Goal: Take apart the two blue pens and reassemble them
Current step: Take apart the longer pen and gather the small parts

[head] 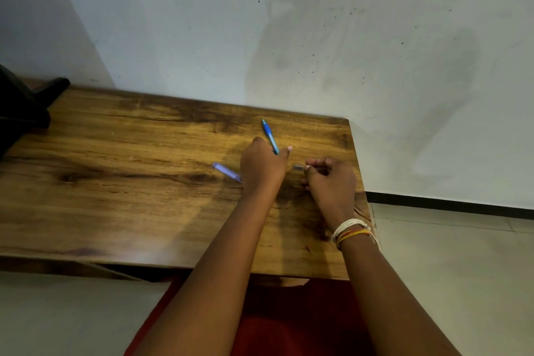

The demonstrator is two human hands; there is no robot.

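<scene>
Pinching a small grey tip piece (297,167), the right hand (332,182) is closed; the left hand (264,166) is clamped on a pale blue barrel (226,172). The second blue pen (270,136) is left on the worktop (130,182). The tiny piece could be dropped if the pinch slackens.

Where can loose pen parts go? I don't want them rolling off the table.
The bare wood left of the violet pen piece, up to the dark object, is free, as is the near strip toward the table edge. It is crowded around the left hand, blue pen and right hand, near the right edge.
</scene>
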